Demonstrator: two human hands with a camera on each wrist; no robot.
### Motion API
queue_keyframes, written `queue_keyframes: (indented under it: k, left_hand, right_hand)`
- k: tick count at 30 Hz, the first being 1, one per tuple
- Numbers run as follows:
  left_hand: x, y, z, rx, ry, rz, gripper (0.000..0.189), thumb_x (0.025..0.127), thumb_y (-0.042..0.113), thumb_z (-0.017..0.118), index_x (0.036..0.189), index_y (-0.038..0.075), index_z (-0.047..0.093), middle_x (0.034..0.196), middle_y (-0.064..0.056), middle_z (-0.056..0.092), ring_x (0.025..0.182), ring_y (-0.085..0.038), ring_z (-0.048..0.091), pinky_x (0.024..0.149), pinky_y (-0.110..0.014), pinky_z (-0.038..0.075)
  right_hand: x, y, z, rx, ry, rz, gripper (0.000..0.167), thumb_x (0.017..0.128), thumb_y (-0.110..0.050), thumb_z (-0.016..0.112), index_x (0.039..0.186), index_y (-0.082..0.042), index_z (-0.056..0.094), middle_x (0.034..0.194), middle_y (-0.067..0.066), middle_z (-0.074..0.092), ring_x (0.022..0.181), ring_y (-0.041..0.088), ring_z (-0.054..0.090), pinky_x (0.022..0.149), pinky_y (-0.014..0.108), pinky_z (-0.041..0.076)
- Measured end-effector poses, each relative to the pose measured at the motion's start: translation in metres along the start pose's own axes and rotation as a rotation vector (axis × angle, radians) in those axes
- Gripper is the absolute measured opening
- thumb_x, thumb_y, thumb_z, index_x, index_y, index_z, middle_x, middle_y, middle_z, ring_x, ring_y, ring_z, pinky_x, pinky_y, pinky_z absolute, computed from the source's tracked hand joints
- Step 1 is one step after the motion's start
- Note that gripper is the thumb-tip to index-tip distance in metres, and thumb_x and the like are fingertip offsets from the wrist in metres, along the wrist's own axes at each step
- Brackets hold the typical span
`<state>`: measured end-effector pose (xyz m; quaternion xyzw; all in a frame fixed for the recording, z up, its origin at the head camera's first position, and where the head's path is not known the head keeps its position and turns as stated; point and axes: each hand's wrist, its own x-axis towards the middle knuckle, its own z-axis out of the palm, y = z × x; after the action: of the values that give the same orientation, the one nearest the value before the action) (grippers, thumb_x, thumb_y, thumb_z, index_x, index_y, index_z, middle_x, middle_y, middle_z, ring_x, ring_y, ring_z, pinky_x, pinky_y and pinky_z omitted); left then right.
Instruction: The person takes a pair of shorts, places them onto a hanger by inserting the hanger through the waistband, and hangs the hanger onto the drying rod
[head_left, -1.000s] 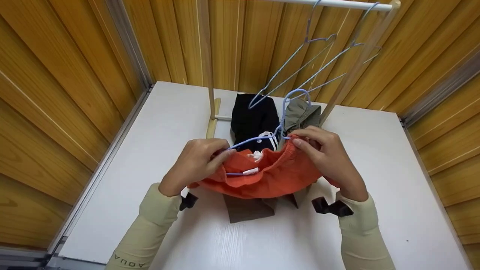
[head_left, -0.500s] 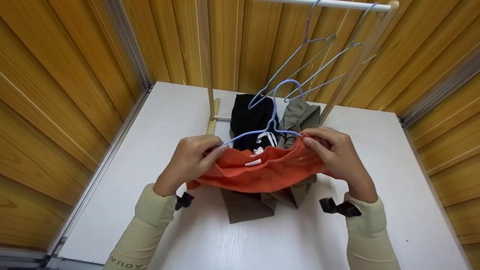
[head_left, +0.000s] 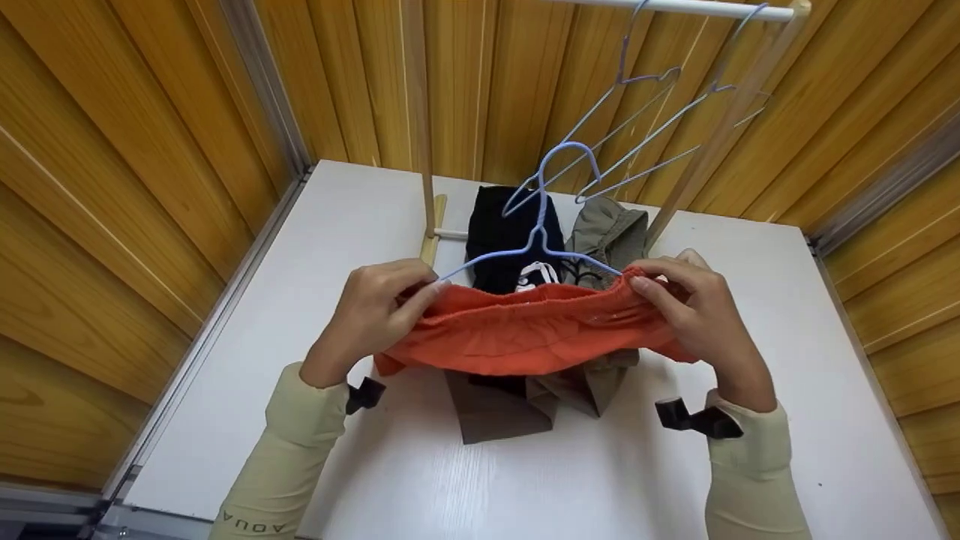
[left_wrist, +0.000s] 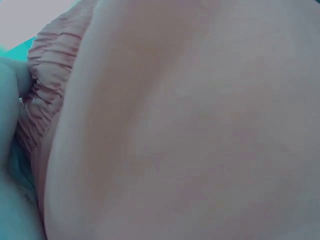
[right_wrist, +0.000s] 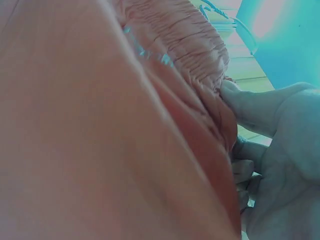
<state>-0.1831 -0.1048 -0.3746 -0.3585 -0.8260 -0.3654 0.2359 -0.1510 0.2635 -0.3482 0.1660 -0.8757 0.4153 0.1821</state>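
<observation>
Orange shorts [head_left: 517, 337] with a gathered elastic waistband are stretched between both hands above the table. A light-blue wire hanger [head_left: 541, 232] stands up out of the waistband, hook on top, its lower part hidden inside the cloth. My left hand [head_left: 382, 307] pinches the waistband's left end, where one hanger arm goes in. At the other end my right hand [head_left: 694, 304] grips the waistband between thumb and fingers. Close cloth fills most of the left wrist view; in the right wrist view, right-hand fingers [right_wrist: 250, 107] hold the waistband's edge [right_wrist: 200, 50].
Behind the shorts lie folded black clothing [head_left: 499, 225] and olive-grey clothing [head_left: 604, 225]; a brown piece [head_left: 495, 420] shows below. A wooden-legged rack [head_left: 697, 165] with a white rail [head_left: 712, 9] carries two hangers [head_left: 622, 79]. Wood-patterned panels [head_left: 360, 75] enclose the white table [head_left: 525, 495].
Both hands have moved apart, pulling the waistband wider and straighter. The hanger has turned more upright and shifted left, and the white tag inside the shorts is now hidden.
</observation>
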Motion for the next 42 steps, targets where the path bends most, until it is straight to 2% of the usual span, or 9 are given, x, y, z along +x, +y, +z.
queue_keyframes:
  k: [5, 9, 15, 20, 24, 28, 32, 37, 42]
  left_hand:
    - [0.003, 0.003, -0.004, 0.005, 0.028, 0.013, 0.015, 0.092, 0.014, 0.064, 0.077, 0.012, 0.066, 0.067, -0.001, 0.059, 0.06, -0.008, 0.051, 0.054, -0.022, 0.042]
    - [0.004, 0.005, -0.006, 0.009, 0.012, -0.014, 0.015, 0.092, 0.015, 0.065, 0.078, 0.012, 0.066, 0.068, -0.001, 0.06, 0.06, -0.008, 0.051, 0.054, -0.022, 0.043]
    - [0.005, 0.007, -0.006, 0.002, -0.085, -0.093, 0.018, 0.096, 0.02, 0.059, 0.081, 0.013, 0.066, 0.068, 0.0, 0.058, 0.061, -0.009, 0.049, 0.056, -0.022, 0.042]
    - [0.004, 0.006, -0.007, -0.076, -0.201, -0.135, 0.02, 0.098, 0.029, 0.055, 0.101, 0.013, 0.067, 0.077, 0.001, 0.062, 0.067, -0.008, 0.052, 0.06, -0.022, 0.046]
    - [0.0, 0.0, -0.009, -0.173, -0.27, -0.172, 0.037, 0.091, 0.036, 0.066, 0.121, 0.016, 0.057, 0.079, 0.0, 0.059, 0.07, -0.009, 0.051, 0.062, -0.022, 0.044]
    - [-0.003, -0.004, -0.011, -0.242, -0.309, -0.223, 0.057, 0.081, 0.043, 0.075, 0.127, 0.018, 0.052, 0.089, 0.001, 0.064, 0.077, -0.009, 0.057, 0.067, -0.024, 0.049]
    - [-0.005, -0.007, -0.01, -0.276, -0.35, -0.248, 0.046, 0.084, 0.044, 0.071, 0.118, 0.016, 0.059, 0.087, 0.003, 0.064, 0.074, -0.009, 0.056, 0.065, -0.021, 0.048]
    - [-0.007, -0.012, -0.006, -0.317, -0.393, -0.212, 0.025, 0.091, 0.036, 0.065, 0.093, 0.011, 0.061, 0.068, 0.006, 0.042, 0.063, -0.008, 0.042, 0.056, -0.019, 0.033]
    - [-0.009, -0.012, -0.005, -0.361, -0.466, -0.225, 0.022, 0.094, 0.03, 0.061, 0.092, 0.009, 0.058, 0.068, 0.004, 0.038, 0.063, -0.01, 0.039, 0.057, -0.02, 0.03]
  right_hand:
    - [-0.003, 0.001, -0.006, 0.022, -0.001, 0.052, 0.018, 0.088, -0.001, 0.065, 0.104, -0.006, 0.074, 0.088, -0.007, 0.056, 0.082, 0.011, 0.044, 0.072, 0.008, 0.046]
    - [-0.003, 0.001, -0.007, 0.012, -0.003, 0.051, 0.018, 0.089, -0.002, 0.065, 0.105, -0.006, 0.073, 0.089, -0.004, 0.059, 0.083, 0.009, 0.049, 0.071, 0.008, 0.047]
    - [-0.001, -0.001, -0.005, -0.014, 0.013, 0.036, 0.017, 0.091, -0.004, 0.064, 0.105, -0.008, 0.072, 0.088, -0.01, 0.064, 0.074, 0.007, 0.054, 0.063, 0.01, 0.046]
    - [-0.002, 0.002, -0.005, -0.022, 0.067, 0.036, 0.018, 0.09, -0.003, 0.064, 0.105, -0.008, 0.072, 0.089, -0.008, 0.064, 0.072, 0.008, 0.051, 0.061, 0.012, 0.042]
    - [-0.004, 0.005, -0.008, -0.03, 0.114, 0.028, 0.016, 0.09, -0.004, 0.065, 0.103, -0.007, 0.073, 0.089, -0.004, 0.066, 0.071, 0.007, 0.05, 0.061, 0.012, 0.041]
    - [-0.004, 0.009, -0.01, -0.023, 0.143, 0.002, 0.016, 0.088, -0.001, 0.066, 0.102, -0.005, 0.073, 0.089, -0.013, 0.065, 0.071, 0.005, 0.05, 0.061, 0.012, 0.04]
    - [-0.003, 0.012, -0.009, -0.005, 0.153, -0.043, 0.017, 0.086, 0.004, 0.067, 0.101, -0.002, 0.073, 0.089, -0.017, 0.062, 0.073, 0.005, 0.049, 0.061, 0.013, 0.039]
    - [-0.004, 0.013, -0.007, 0.026, 0.131, -0.037, 0.019, 0.086, 0.006, 0.066, 0.102, -0.001, 0.072, 0.089, -0.013, 0.059, 0.081, 0.004, 0.055, 0.066, 0.008, 0.044]
    - [-0.004, 0.013, -0.006, 0.063, 0.095, -0.01, 0.018, 0.087, 0.004, 0.065, 0.103, -0.001, 0.072, 0.091, -0.01, 0.059, 0.086, 0.005, 0.059, 0.068, 0.01, 0.047]
